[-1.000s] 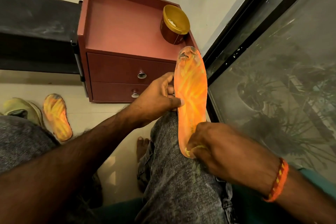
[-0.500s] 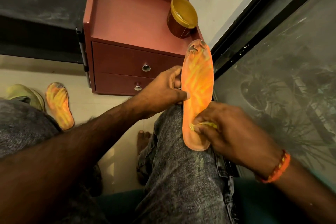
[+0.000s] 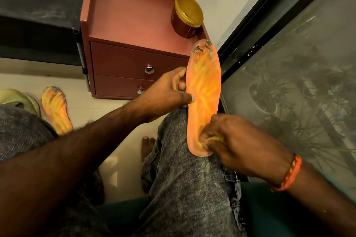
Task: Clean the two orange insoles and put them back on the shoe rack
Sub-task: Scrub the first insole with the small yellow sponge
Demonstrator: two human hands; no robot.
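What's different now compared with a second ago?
The right hand, gripping a small yellow cloth, has rubbed up from the heel end of the orange foam insole, then back down slightly. The left hand keeps holding the insole's edge. The second orange insole stays on the floor.

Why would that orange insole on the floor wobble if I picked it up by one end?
The floor insole looks thin and flat, so it would probably flop and weigh little. Its twin, the held insole, seems to need the left hand steadying it on the knee while the right hand rubs it, which hints that it bends easily.
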